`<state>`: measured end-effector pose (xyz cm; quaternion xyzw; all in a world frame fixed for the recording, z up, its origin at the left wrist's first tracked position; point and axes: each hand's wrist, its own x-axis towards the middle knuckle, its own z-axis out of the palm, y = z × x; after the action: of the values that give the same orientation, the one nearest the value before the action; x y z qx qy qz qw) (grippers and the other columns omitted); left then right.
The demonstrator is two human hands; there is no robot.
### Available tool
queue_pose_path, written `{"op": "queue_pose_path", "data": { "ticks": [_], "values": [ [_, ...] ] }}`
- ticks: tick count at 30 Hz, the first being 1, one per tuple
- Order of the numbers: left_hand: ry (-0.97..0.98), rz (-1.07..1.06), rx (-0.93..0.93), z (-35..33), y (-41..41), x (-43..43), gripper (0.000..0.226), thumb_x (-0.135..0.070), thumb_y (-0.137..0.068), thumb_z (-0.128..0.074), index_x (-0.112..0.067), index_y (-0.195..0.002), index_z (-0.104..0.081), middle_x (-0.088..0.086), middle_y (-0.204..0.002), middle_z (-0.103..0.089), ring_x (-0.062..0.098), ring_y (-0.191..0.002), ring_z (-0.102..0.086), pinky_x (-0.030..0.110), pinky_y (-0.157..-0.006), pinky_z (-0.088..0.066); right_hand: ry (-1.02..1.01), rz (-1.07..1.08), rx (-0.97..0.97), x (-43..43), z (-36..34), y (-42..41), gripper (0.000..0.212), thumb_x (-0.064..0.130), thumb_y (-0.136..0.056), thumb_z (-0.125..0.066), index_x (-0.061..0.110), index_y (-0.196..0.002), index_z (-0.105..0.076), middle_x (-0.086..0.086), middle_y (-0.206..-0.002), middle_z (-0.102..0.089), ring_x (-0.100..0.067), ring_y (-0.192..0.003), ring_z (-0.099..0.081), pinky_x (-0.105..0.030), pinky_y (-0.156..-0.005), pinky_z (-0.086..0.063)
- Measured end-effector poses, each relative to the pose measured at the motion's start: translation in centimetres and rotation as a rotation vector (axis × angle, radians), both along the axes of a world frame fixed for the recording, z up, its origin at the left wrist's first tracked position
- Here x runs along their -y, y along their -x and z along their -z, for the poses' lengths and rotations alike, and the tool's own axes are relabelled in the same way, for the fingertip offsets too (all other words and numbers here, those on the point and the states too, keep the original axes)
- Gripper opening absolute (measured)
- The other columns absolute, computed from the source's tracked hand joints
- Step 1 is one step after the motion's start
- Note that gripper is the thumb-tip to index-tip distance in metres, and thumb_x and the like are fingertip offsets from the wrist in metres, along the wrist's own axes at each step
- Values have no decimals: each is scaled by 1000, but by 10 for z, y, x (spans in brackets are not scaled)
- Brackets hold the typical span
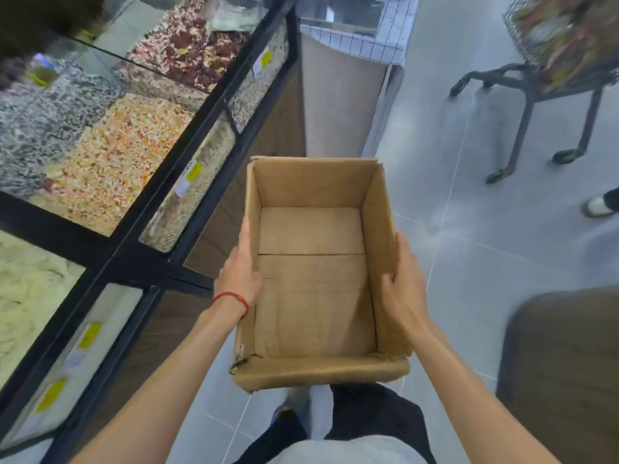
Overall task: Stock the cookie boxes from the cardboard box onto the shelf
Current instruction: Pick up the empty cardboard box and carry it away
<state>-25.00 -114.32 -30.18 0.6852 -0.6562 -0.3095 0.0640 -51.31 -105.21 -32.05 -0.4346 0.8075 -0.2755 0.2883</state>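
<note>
Closest to the lens: pale grey shirt hem [335,452] and dark trousers [371,413], with two bare forearms reaching forward. Held out in front, above the grey tiled floor [469,236]: open-topped brown corrugated cardboard box [311,293], near edge crumpled and torn at its left corner. Empty inside, with only bare bottom panels and a seam across. No cookie boxes anywhere in view, and no stocking shelf identifiable either.

Left hand [238,279], red string bracelet [231,298] at the wrist, laid along the outside of the left wall with the thumb hooked over the rim. Right hand [403,289] gripping the right wall likewise, thumb inside, fingers outside. Just beside the box on the left: black-framed glass display case [140,226] of loose mixed sweets or snacks.

Likely trouble from here:
- soft, worn walls buckling under a rim-only grip and tipping the box;
- torn near corner ripping further;
- far left corner clipping the case frame, given the narrow gap;
- wheeled wire basket stand [536,82] and someone's white shoe [599,206] ahead on the right as collision or trip hazards.

Judging by the empty interior, probably done unloading or due a refill.

Writing: small yellow-and-white price tags [192,174] on the case frame, too blurred to read. No brand or print visible on the cardboard.
</note>
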Motion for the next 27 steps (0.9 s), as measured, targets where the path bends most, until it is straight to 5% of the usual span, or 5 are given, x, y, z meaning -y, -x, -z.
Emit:
{"op": "queue_pose_path", "data": {
  "ticks": [3,11,21,25,27],
  "values": [
    [-26,-2,21,8,28,58,108,1,-86,-51,-54,-147,19,12,-141,-50,36,-106,-61,55,-89,-50,-35,-13,26,52,9,26,86,-6,-91,-45,27,-162,-11,-5,-150,-42,-24,-130,-47,-33,-106,-39],
    [-68,30,6,70,80,200,106,7,-87,-49,-55,-148,12,8,-154,-37,35,-124,-53,60,-98,-45,-103,72,45,176,70,61,85,-7,-91,-46,26,-162,-13,-3,-148,-41,-21,-121,-49,-26,-99,-36],
    [-40,203,222,257,109,340,110,2,-87,-59,-45,-151,18,5,-160,-26,38,-115,-59,56,-88,-52,-181,281,51,289,255,68,83,-14,-84,-43,12,-159,-20,-12,-148,-38,-27,-131,-44,-17,-99,-29],
    [-28,251,266,346,114,376,113,-2,-84,-67,-41,-153,13,9,-156,-32,39,-118,-58,56,-90,-51,-161,343,57,319,345,67,80,-11,-84,-41,18,-157,-23,-7,-147,-39,-21,-119,-49,-35,-103,-42],
    [-3,258,288,393,112,390,114,-5,-83,-69,-41,-153,12,7,-156,-33,39,-119,-57,58,-92,-50,-164,355,58,333,388,64,79,-10,-85,-40,18,-157,-24,-7,-147,-38,-15,-115,-48,-33,-102,-41]
  ]
}}
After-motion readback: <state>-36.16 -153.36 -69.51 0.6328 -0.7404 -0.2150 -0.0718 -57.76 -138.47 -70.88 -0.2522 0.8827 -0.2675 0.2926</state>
